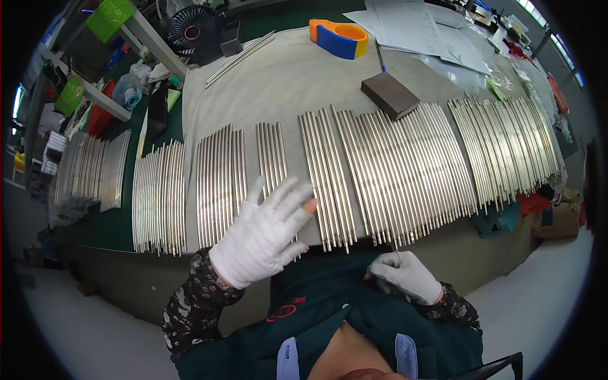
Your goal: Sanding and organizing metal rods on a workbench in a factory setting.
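Thin, shiny metal rods lie side by side in several groups across the table. My left hand (259,237), in a white glove with bare fingertips showing at the thumb side, is open, its fingers spread above the lower part of a small rod group (272,152). To its right lies a narrow group of rods (326,183). My right hand (405,275), also gloved, is closed with curled fingers at the table's near edge. It is just below the lower ends of the wide rod group (408,174); whatever its fingers hold is hidden.
A dark brown block (389,95) rests at the wide group's far end. Behind are an orange and blue tape dispenser (340,39), papers (418,31), loose rods (239,59) and a black fan (193,33). More rods (503,149) lie right, and bagged rods (85,168) left.
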Demonstrator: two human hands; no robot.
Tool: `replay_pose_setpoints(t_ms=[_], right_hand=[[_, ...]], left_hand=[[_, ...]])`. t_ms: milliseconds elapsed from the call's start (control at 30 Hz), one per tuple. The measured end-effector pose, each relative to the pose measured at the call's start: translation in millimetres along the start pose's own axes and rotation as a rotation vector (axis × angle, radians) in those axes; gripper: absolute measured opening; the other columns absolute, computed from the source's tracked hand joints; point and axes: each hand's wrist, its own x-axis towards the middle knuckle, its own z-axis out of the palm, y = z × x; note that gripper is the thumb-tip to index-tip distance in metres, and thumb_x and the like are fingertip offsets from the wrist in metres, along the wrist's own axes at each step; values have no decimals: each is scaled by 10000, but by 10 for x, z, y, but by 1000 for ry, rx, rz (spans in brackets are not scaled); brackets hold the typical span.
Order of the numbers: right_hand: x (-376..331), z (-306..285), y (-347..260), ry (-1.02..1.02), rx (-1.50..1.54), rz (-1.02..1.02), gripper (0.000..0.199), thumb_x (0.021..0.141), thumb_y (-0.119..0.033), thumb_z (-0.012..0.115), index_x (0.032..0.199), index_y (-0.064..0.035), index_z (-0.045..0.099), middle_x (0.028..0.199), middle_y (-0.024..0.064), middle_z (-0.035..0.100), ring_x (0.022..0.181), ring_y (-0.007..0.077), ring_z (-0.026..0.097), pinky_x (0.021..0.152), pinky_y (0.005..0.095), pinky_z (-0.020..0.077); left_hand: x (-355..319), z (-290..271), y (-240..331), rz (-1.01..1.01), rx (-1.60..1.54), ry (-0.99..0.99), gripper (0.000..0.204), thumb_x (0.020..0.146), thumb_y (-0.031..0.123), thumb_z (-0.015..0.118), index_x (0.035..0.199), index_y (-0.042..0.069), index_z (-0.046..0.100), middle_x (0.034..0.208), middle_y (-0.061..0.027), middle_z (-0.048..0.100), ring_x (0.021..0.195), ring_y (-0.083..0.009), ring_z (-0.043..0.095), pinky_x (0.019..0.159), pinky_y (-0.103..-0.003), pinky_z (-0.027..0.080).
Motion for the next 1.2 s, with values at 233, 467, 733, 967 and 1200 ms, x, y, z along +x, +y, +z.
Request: replay_pose_setpoints(t_ms=[233, 467, 733, 967, 1200], right_hand=[[280, 210, 161, -100, 282, -11, 312, 970, -286, 520, 1007, 5, 627, 597, -6, 509, 507, 58, 442, 478, 190, 342], [447, 293, 106, -79, 381, -45, 323, 970, -283, 522, 1018, 23, 614, 603, 19, 533, 503, 75, 452, 481, 203, 350], [489, 330, 116, -64, 350, -65, 303, 973, -283, 513, 949, 4, 609, 590, 25, 540, 484, 78, 455, 471, 211, 356], [513, 402, 165, -18, 442, -77, 322, 973, -309, 501, 923, -7, 600, 584, 24, 543, 470, 83, 458, 467, 208, 363], [491, 404, 170, 122, 476, -144, 474, 955, -441, 483, 694, -47, 521, 503, 31, 438, 454, 111, 389, 473, 242, 321]], left_hand=[[156, 353, 132, 230, -95, -120, 822, 755, 386, 702, 1405, 67, 311, 1458, -160, 321, 1355, -336, 311, 1088, -572, 196], [16, 361, 104, 176, -78, -99, 865, 710, 374, 739, 1397, 62, 316, 1450, -161, 322, 1349, -339, 313, 1076, -574, 214], [153, 378, -28, 278, -16, 207, 320, 752, 208, 645, 1034, 61, 606, 1132, -73, 575, 1145, -211, 522, 1030, -487, 342], [520, 285, -202, 497, 158, 250, 102, 733, 135, 587, 816, 82, 558, 893, -17, 574, 819, -163, 592, 680, -311, 485], [602, 177, -188, 631, 296, 83, 79, 735, 173, 570, 751, 103, 538, 779, -3, 506, 717, -146, 555, 606, -279, 463]])
